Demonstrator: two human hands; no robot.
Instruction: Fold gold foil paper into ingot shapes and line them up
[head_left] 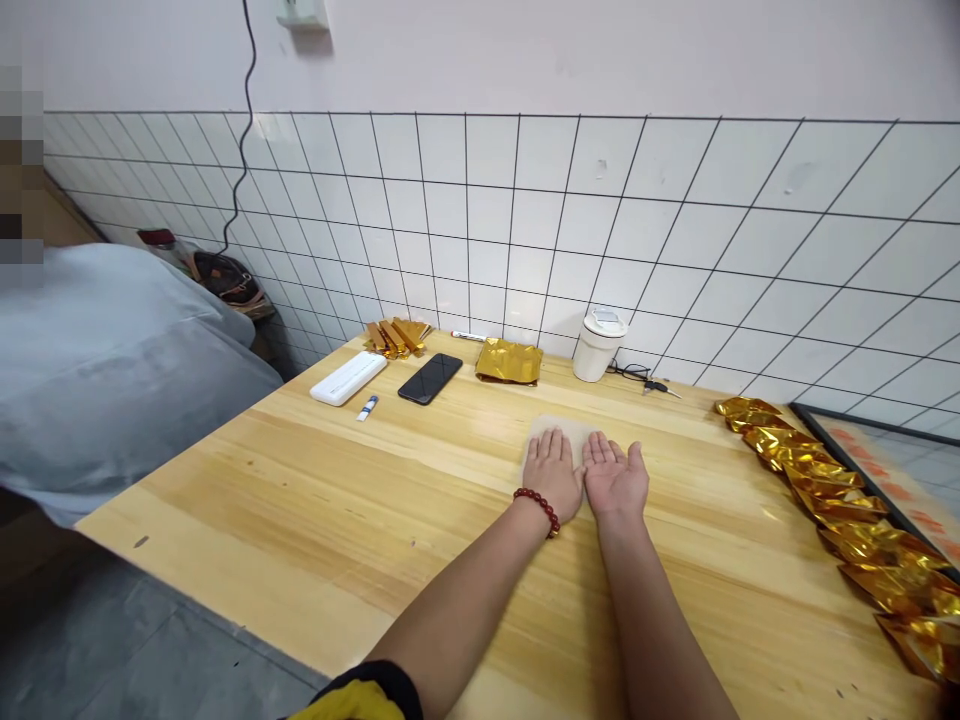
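Observation:
My left hand [553,474] lies flat, palm down, on a thin beige sheet [576,430] on the wooden table [315,520]. A string of dark red beads circles that wrist. Beside it my right hand [616,482] is turned palm up with its fingers stretched and thumb out, holding nothing. Its fingertips are over the sheet's right part. Both hands cover much of the sheet, so its full shape is hidden.
Toward the wall stand a white lidded cup [598,345], glasses [630,370], keys [661,388], a gold foil stack [510,361] and a marker [468,336]. A phone [430,379] and white power bank [348,378] lie left. Folded gold foil pieces [832,492] line the right. A person [127,370] is at far left.

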